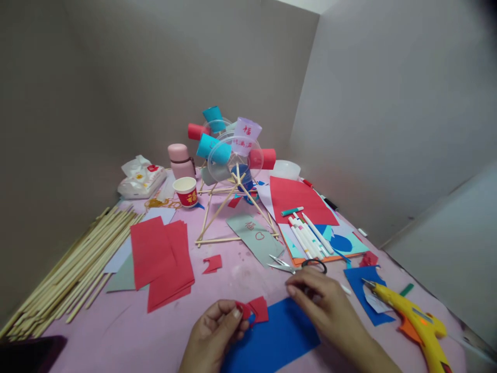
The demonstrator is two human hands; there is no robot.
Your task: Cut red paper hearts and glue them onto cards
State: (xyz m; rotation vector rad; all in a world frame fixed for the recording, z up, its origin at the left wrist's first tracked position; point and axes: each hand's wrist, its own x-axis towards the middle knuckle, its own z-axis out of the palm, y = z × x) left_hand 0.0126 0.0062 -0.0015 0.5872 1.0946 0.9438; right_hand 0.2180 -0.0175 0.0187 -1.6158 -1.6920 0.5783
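Note:
My left hand (pixel 221 331), at the front middle, pinches a small piece of red paper (pixel 244 310) between thumb and forefinger. Beside it shows a red scrap (pixel 261 307) with a curved notch; whether the two are joined I cannot tell. Both are over a sheet of blue paper (pixel 283 331), partly covered by the hands. My right hand (pixel 326 305) hovers at the sheet's right edge, thumb and forefinger tips nearly together; anything between them is too small to make out. Just beyond it, scissors (pixel 285 266) with black handles lie on the table, blades pointing left.
A stick-framed wheel (pixel 237 178) with paper cups stands centrally. Leftward lie red sheets (pixel 171 264) and wooden sticks (pixel 77 264). A paper cup (pixel 186 192) and pink flask (pixel 180 161) stand behind. On the right are markers (pixel 308 238) and a yellow glue gun (pixel 411 311).

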